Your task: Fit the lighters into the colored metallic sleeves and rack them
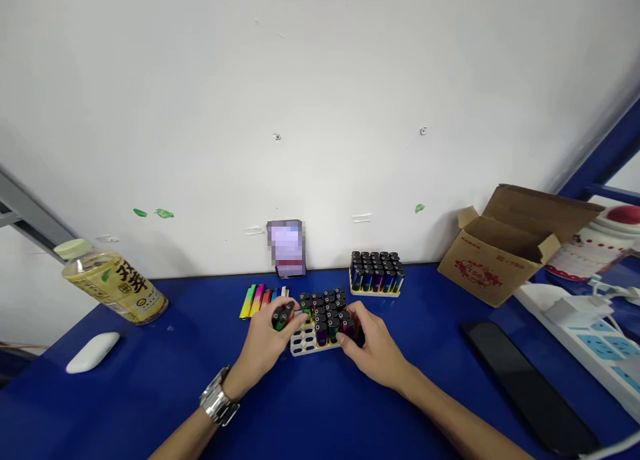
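1. Dark-topped lighters (283, 316) are held in the left hand (268, 333), its grip clamped on them beside the left end of a pale tray (316, 350).
2. The tray is set on the blue bench (305, 407); bare holes are shown at its left, and upright lighters (327, 317) are carried in the rest.
3. The rightmost of these are clasped by the right hand (374, 347), its thumb laid at the front.
4. Bright-coloured lighters (248, 301) are laid flat just behind the left hand.
5. A second, filled rack (375, 293) is placed near the wall (200, 113).

Two racks (301, 347) (376, 293), two phones (289, 247) (530, 387), one bottle (117, 283), one cardboard box (487, 267), one watch (219, 399)
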A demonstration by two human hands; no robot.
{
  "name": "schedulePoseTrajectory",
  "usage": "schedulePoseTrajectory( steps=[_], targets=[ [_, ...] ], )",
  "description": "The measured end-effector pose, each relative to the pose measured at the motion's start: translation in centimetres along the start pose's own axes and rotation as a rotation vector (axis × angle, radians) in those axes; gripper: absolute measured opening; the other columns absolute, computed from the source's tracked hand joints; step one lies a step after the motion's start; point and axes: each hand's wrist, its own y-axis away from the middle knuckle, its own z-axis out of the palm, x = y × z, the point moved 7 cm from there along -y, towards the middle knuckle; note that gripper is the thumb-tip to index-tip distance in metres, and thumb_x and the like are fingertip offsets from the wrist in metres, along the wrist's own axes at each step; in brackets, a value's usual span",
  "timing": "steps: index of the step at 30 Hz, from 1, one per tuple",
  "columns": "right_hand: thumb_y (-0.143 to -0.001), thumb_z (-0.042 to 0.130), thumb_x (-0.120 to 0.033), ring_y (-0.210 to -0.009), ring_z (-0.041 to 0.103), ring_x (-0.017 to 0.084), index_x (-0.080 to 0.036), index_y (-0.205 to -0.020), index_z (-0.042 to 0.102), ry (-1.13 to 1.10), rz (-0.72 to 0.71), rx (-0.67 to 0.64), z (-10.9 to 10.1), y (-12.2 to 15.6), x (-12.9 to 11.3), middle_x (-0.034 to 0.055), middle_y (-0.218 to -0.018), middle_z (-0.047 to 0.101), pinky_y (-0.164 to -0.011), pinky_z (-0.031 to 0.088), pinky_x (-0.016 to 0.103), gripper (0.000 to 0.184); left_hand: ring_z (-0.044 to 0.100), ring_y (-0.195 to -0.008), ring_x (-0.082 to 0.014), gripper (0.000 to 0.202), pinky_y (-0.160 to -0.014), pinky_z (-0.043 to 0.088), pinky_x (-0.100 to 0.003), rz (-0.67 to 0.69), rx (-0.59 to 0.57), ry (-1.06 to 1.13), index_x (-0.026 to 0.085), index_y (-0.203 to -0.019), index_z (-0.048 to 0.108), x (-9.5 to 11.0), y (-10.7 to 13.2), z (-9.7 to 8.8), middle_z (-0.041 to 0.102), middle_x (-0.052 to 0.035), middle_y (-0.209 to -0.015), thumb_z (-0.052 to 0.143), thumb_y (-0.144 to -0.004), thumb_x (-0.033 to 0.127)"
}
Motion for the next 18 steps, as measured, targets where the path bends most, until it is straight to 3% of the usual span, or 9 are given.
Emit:
schedulePoseTrajectory(
  steps=[2, 5, 10, 12, 15, 18],
  targets=[
    [-0.080, 0.052, -0.026, -0.064, 0.048, 0.016, -0.022, -0.086, 0.041, -0.002, 0.001, 0.000, 0.0, 0.0, 0.0, -0.0010, -0.073, 0.052, -0.059, 0.039, 0.027, 0.012, 0.061, -0.066, -0.0185, 0.018, -0.063, 0.050, -0.031, 0.112, -0.005, -0.115, 0.022, -0.080, 0.066, 0.2, 0.0, 0.7, 0.067, -0.0004, -0.072, 0.069, -0.071, 0.037],
    [-0.080, 0.052, -0.026, -0.064, 0.048, 0.016, -0.022, -0.086, 0.041, -0.003, 0.009, 0.002, 0.0, 0.0, 0.1, -0.0011, -0.072, 0.051, -0.059, 0.039, 0.027, 0.013, 0.064, -0.075, -0.0210, 0.018, -0.072, 0.052, -0.035, 0.177, -0.031, -0.142, 0.022, -0.086, 0.066, 0.7, -0.2, 1.1, 0.070, -0.0026, -0.081, 0.064, -0.076, 0.038],
    [-0.079, 0.052, -0.026, -0.063, 0.048, 0.016, -0.022, -0.086, 0.042, 0.003, -0.006, 0.004, 0.0, 0.1, 0.0, -0.0012, -0.073, 0.052, -0.059, 0.039, 0.026, 0.013, 0.062, -0.078, -0.0189, 0.030, -0.071, 0.051, -0.031, 0.132, 0.034, -0.043, 0.020, -0.094, 0.062, 2.1, -1.1, -1.5, 0.067, -0.0041, -0.091, 0.064, -0.076, 0.044],
    [-0.079, 0.052, -0.026, -0.063, 0.048, 0.016, -0.022, -0.086, 0.042, 0.007, -0.005, 0.008, -0.1, 0.1, 0.0, -0.0012, -0.073, 0.052, -0.059, 0.039, 0.026, 0.013, 0.060, -0.069, -0.0152, 0.033, -0.063, 0.050, -0.028, 0.068, -0.107, 0.023, 0.021, -0.099, 0.061, 2.2, -1.5, -1.5, 0.065, -0.0038, -0.094, 0.063, -0.077, 0.045],
    [-0.079, 0.052, -0.025, -0.065, 0.049, 0.017, -0.022, -0.087, 0.042, 0.011, 0.002, 0.005, 0.0, 0.1, 0.0, -0.0006, -0.074, 0.053, -0.060, 0.039, 0.027, 0.013, 0.056, -0.059, -0.0129, 0.033, -0.058, 0.049, -0.027, -0.006, -0.360, 0.060, 0.022, -0.102, 0.061, 1.6, -1.4, -0.1, 0.062, -0.0007, -0.083, 0.061, -0.079, 0.046],
    [-0.079, 0.052, -0.025, -0.065, 0.050, 0.017, -0.022, -0.088, 0.042, 0.004, 0.006, -0.006, 0.1, 0.0, 0.1, -0.0001, -0.075, 0.053, -0.060, 0.040, 0.027, 0.013, 0.059, -0.067, -0.0152, 0.023, -0.066, 0.051, -0.029, 0.094, -0.340, -0.011, 0.021, -0.091, 0.061, 1.4, -1.3, 0.8, 0.061, 0.0003, -0.079, 0.060, -0.081, 0.042]
  ],
)
